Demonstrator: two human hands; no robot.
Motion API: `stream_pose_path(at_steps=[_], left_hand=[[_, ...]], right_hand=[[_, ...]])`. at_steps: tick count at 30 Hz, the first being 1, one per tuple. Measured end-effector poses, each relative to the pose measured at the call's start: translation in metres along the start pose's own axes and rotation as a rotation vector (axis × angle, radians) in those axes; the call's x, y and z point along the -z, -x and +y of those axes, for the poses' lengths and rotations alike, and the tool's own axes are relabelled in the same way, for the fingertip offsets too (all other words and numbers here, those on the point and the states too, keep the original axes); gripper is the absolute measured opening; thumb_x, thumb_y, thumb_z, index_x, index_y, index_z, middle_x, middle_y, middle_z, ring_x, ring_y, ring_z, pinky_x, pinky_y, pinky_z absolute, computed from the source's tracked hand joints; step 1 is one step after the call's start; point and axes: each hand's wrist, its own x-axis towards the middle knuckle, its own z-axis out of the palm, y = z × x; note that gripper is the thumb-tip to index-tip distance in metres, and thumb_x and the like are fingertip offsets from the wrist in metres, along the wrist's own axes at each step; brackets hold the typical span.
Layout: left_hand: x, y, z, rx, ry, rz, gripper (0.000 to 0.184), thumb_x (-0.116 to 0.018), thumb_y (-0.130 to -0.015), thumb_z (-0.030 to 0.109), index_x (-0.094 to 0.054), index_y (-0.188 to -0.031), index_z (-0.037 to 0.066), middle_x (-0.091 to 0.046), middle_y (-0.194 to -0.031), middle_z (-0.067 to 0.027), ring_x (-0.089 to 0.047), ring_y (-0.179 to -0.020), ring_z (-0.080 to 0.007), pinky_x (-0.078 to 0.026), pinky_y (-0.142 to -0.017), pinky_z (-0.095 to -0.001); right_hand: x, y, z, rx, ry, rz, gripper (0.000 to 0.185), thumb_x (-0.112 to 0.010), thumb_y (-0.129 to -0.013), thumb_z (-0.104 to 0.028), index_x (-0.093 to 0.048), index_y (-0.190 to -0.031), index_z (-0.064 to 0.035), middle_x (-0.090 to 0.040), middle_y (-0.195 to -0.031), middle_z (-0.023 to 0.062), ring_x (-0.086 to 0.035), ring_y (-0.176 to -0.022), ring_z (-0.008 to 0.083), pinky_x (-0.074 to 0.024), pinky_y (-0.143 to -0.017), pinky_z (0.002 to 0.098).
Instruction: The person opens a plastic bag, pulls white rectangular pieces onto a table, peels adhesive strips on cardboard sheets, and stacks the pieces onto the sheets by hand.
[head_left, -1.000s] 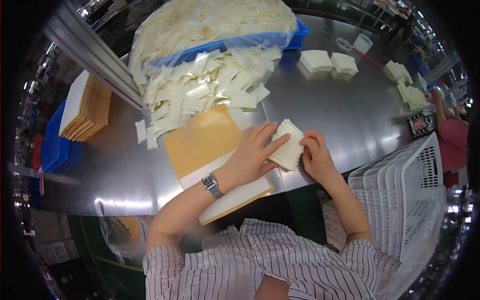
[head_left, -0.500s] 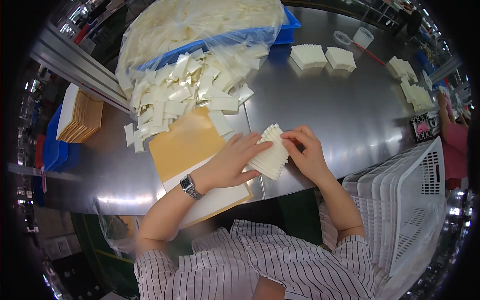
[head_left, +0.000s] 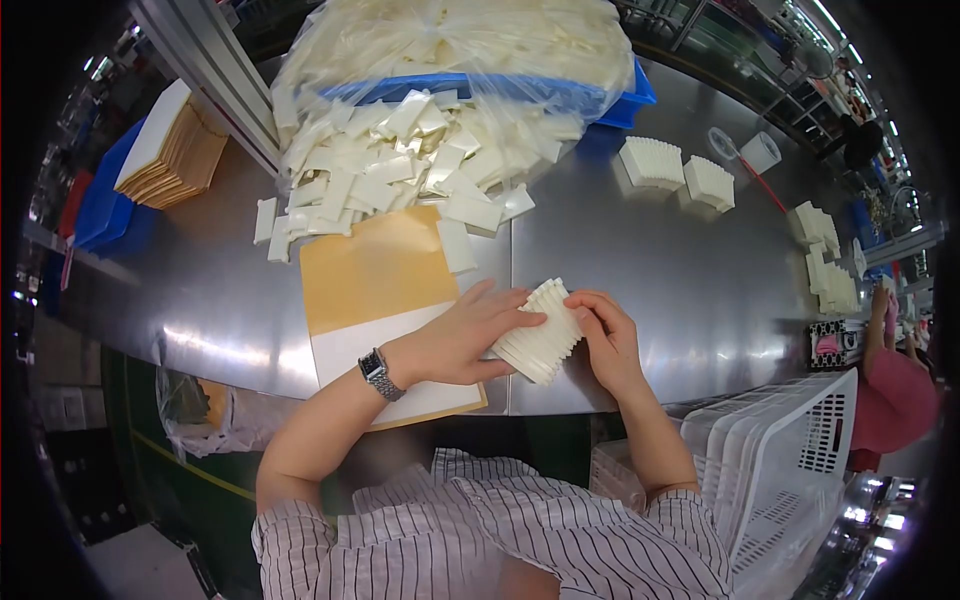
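Observation:
A row of thin cream-white plastic pieces (head_left: 540,345) lies fanned together on the metal table, close to its front edge. My left hand (head_left: 465,335), with a watch on its wrist, holds the row's left side, fingertips over the top and thumb near the lower end. At the upper right end, my right hand (head_left: 610,335) pinches the row with curled fingers; part of its grip is hidden. Under my left forearm is a yellow-brown sheet with a white lower part (head_left: 385,265). A heap of loose cream-white flat pieces (head_left: 400,160) spreads beyond it.
A clear plastic bag (head_left: 455,40) of pieces rests in a blue bin (head_left: 630,100). Similar rows (head_left: 652,162) stand at the back right, near a white tub (head_left: 760,152). White baskets (head_left: 780,450) stand at right, near another person (head_left: 895,390). Stacked envelopes (head_left: 170,150) are at left.
The view has shifted, so the table and its contents appear displaced. Both hands stay at the row of pieces, with the right fingers slightly repositioned along its edge.

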Motion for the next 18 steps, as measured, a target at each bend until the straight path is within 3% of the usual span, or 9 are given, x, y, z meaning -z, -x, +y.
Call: stream_pose_path(at_steps=[4,7,9,13,15,18], left_hand=[[-0.004,0.001,-0.004,-0.013,-0.015,0.013,0.076,-0.075,-0.087,0.021,-0.041,-0.155,0.017,-0.045,-0.154,-0.0198,-0.034,-0.15,-0.0368,-0.016,-0.125,-0.0587],[-0.003,0.001,-0.004,-0.028,-0.044,0.007,0.074,-0.073,-0.089,0.021,-0.04,-0.155,0.016,-0.045,-0.154,-0.0202,-0.034,-0.15,-0.0368,-0.016,-0.125,-0.0587],[-0.003,0.001,-0.003,-0.042,-0.056,-0.001,0.074,-0.073,-0.09,0.021,-0.04,-0.155,0.015,-0.046,-0.153,-0.0204,-0.034,-0.151,-0.0369,-0.016,-0.125,-0.0586],[-0.003,0.003,-0.003,-0.057,-0.061,0.012,0.074,-0.072,-0.09,0.02,-0.038,-0.156,0.013,-0.046,-0.152,-0.0208,-0.033,-0.151,-0.0374,-0.017,-0.125,-0.0587],[-0.003,0.003,-0.004,-0.06,-0.057,0.014,0.074,-0.072,-0.091,0.02,-0.037,-0.156,0.013,-0.046,-0.152,-0.021,-0.033,-0.15,-0.0376,-0.017,-0.125,-0.0586],[-0.004,0.004,-0.004,-0.082,-0.063,0.008,0.074,-0.073,-0.091,0.022,-0.038,-0.154,0.011,-0.044,-0.154,-0.0216,-0.032,-0.151,-0.0393,-0.021,-0.122,-0.0601]], right_hand=[[-0.004,0.004,-0.004,-0.061,-0.055,-0.024,0.019,-0.067,-0.096,-0.006,-0.066,-0.115,-0.0009,-0.064,-0.114,0.0052,-0.061,-0.097,0.0117,-0.0498,-0.087,0.0263],[-0.009,0.006,-0.003,-0.02,0.131,-0.003,0.027,-0.073,-0.094,-0.008,-0.063,-0.118,-0.0023,-0.065,-0.113,0.0051,-0.062,-0.099,0.0122,-0.0502,-0.087,0.0267],[-0.01,0.007,-0.002,-0.102,0.024,0.023,0.032,-0.078,-0.089,-0.013,-0.065,-0.116,-0.0041,-0.064,-0.112,0.0093,-0.064,-0.098,0.0185,-0.0524,-0.086,0.0309],[-0.014,0.012,0.002,-0.076,0.043,0.085,0.032,-0.078,-0.089,-0.014,-0.066,-0.117,-0.0046,-0.064,-0.112,0.0097,-0.064,-0.097,0.0185,-0.0525,-0.084,0.0299],[-0.017,0.014,-0.001,-0.126,0.037,0.111,0.03,-0.076,-0.093,-0.012,-0.064,-0.119,-0.003,-0.066,-0.113,0.0039,-0.061,-0.099,0.0116,-0.0503,-0.085,0.0259],[-0.019,0.017,-0.008,-0.095,0.133,0.131,0.031,-0.076,-0.092,-0.013,-0.065,-0.12,-0.0039,-0.065,-0.118,0.006,-0.061,-0.102,0.0125,-0.0505,-0.085,0.0262]])
